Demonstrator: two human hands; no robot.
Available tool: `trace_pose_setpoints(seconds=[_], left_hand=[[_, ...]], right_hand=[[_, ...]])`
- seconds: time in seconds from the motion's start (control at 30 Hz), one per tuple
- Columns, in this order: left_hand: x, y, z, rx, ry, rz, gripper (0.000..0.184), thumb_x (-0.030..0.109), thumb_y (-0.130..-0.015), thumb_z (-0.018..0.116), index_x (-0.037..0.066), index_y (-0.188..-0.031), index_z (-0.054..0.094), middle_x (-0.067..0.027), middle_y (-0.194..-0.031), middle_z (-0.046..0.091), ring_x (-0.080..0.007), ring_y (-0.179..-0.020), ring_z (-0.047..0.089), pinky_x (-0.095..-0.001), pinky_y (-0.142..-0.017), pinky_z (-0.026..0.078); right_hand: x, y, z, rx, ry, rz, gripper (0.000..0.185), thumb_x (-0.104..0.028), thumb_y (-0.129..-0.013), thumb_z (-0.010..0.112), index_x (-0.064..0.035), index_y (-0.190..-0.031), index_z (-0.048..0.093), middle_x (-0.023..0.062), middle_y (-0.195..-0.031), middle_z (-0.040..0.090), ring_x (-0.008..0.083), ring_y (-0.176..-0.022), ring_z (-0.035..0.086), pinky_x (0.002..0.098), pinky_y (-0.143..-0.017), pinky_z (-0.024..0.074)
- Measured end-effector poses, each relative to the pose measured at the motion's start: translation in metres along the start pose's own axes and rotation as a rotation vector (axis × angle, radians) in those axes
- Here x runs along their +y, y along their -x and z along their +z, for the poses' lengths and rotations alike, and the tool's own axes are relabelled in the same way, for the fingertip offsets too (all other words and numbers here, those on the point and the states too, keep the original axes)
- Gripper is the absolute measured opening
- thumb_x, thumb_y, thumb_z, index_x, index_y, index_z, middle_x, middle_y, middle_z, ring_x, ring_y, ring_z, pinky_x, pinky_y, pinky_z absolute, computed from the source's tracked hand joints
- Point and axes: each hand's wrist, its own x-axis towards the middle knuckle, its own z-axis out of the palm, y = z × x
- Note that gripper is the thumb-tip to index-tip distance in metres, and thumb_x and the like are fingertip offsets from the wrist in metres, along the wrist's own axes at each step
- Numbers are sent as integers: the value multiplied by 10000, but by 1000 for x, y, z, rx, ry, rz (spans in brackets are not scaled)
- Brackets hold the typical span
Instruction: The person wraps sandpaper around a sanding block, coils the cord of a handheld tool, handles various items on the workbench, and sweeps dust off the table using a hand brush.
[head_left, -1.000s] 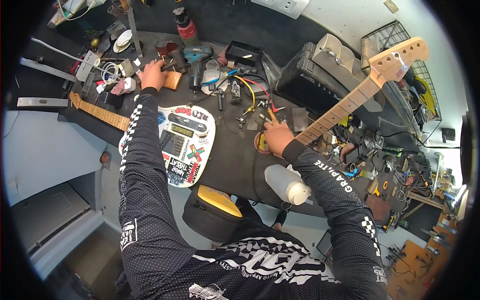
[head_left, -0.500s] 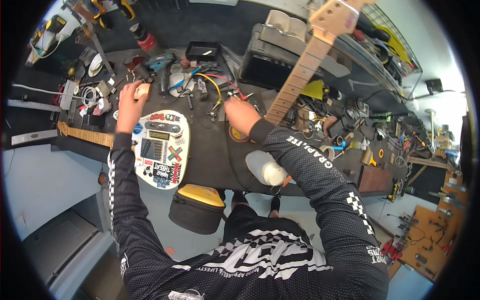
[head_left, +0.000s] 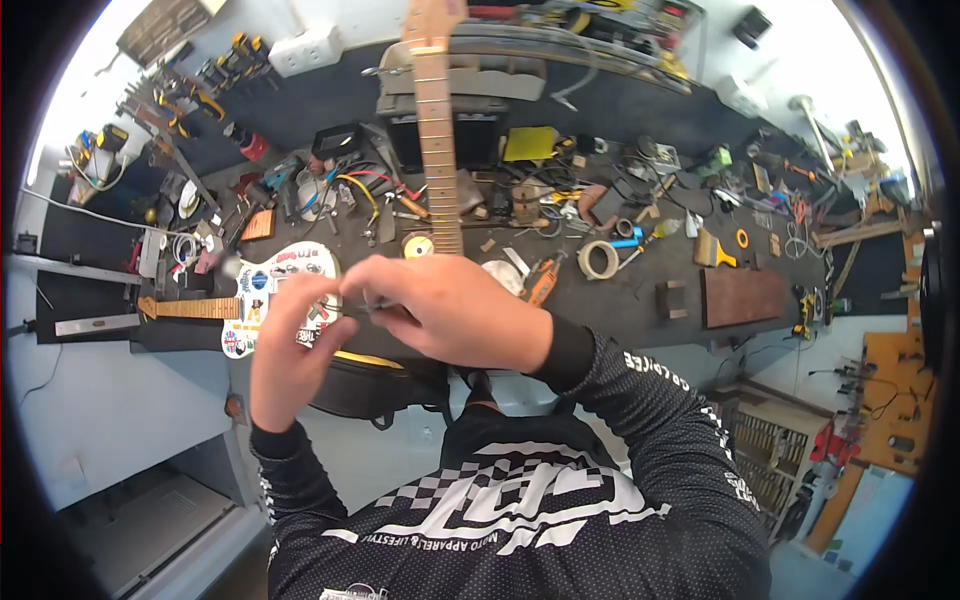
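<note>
- Your left hand (head_left: 285, 355): raised above the front edge of the desk (head_left: 628, 312), fingers curved and part-closed, thumb towards the right; whether anything is gripped, cannot tell
- Your right hand (head_left: 465, 310): beside it, fingers bent in to meet the left; a small glint shows at the fingers, too hidden to name, so its grip is uncertain
- Change: a moment ago your hands were apart over the desk; now they are together, which suggests close fingertip work
- Guitar (head_left: 245, 322), white, stickered: nearest to your left hand and partly behind it, towards the desk's left front corner, neck pointing to the left edge
- Loose neck (head_left: 438, 165): beyond your right hand, headstock away from you; its support cannot be made out
- Wood block (head_left: 258, 225): on the desk, just past the guitar
- Tape roll (head_left: 598, 261), brush (head_left: 712, 250) and reddish-brown board (head_left: 742, 298): spread towards the desk's right edge
</note>
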Motion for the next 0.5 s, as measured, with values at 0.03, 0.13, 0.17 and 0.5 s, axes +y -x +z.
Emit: trace_pose_setpoints(seconds=[0.03, 0.13, 0.17, 0.5], left_hand=[[21, 3, 14, -58, 31, -20, 313, 13, -926, 814, 11, -1226, 724, -131, -1173, 730, -297, -1104, 695, -403, -990, 542], [80, 12, 64, -189, 116, -57, 163, 5, -933, 808, 0, -1078, 734, -115, -1025, 722, -287, -967, 694, -389, -891, 548], [100, 16, 85, -201, 146, -52, 139, 6, -937, 805, -2, -1055, 732, -112, -1002, 719, -282, -944, 693, -386, -869, 549], [313, 54, 287, -680, 222, 166, 102, 82, -1018, 778, -8, -1047, 740, -101, -921, 728, -216, -878, 709, -352, -812, 562]], right_hand=[[-11, 22, -12, -4, 16, 46, 308, -116, -986, 758, -111, -1277, 659, 149, -949, 760, 383, -903, 764, 500, -769, 587], [-41, 97, -53, -21, 84, 174, 229, -136, -985, 784, -98, -1189, 688, 118, -967, 762, 344, -909, 758, 456, -785, 584], [-46, 126, -66, -35, 121, 211, 197, -157, -991, 785, -95, -1154, 695, 118, -954, 758, 342, -896, 754, 454, -779, 582], [-155, 463, -187, 222, 80, 457, 191, -220, -1058, 742, -42, -1068, 674, 140, -902, 751, 342, -850, 738, 443, -764, 564]])
